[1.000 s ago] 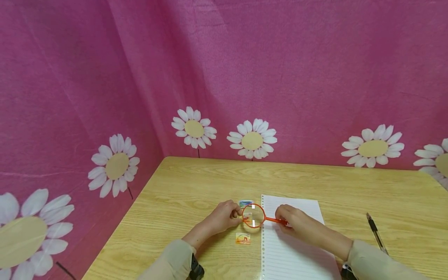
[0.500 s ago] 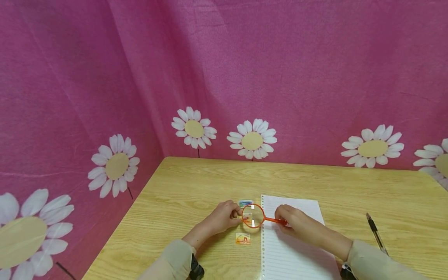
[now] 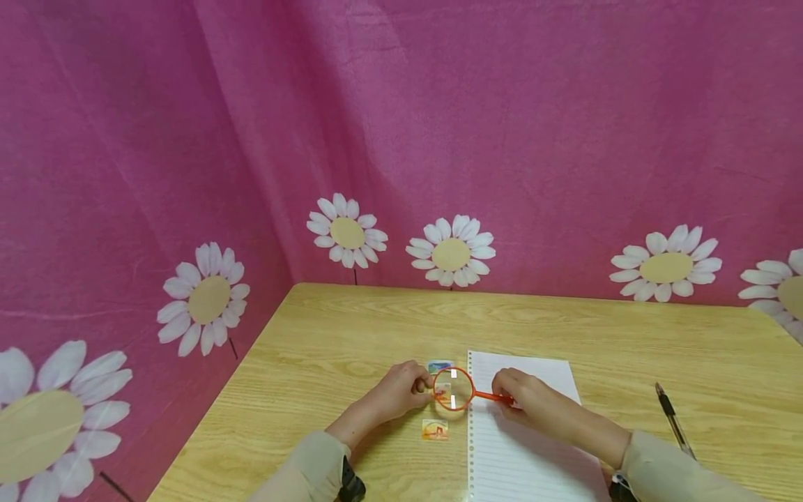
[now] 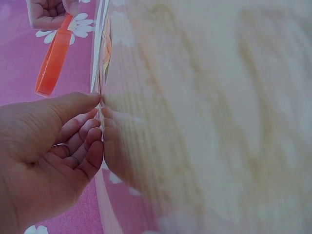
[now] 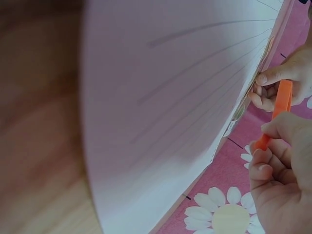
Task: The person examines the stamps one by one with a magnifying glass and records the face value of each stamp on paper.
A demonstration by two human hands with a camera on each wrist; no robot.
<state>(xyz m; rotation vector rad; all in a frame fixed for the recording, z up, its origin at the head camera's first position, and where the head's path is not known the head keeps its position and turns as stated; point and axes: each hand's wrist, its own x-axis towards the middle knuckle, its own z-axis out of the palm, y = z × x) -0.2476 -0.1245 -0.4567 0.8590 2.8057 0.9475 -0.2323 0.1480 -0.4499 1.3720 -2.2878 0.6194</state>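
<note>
In the head view my right hand [image 3: 530, 399] grips the handle of an orange magnifying glass [image 3: 486, 395]. Its round lens sits over a small stamp-like picture [image 3: 442, 395] on the table, left of the paper. The left hand [image 3: 400, 388] lies at that picture's left edge, fingers curled, thumb and forefinger tips at it; whether they pinch it I cannot tell for sure. A blue-green picture [image 3: 441, 365] lies beyond it and an orange-yellow one [image 3: 435, 429] nearer. In the right wrist view, thumb and fingers pinch the handle [image 5: 282, 100]; the left wrist view shows the left thumb [image 4: 80, 103] against the tabletop.
A lined sheet of paper [image 3: 527, 453] with punched holes lies under the right hand. Right of it is a black pen [image 3: 674, 418]. The wooden table [image 3: 351, 328] ends against a pink curtain [image 3: 533, 139] with daisies.
</note>
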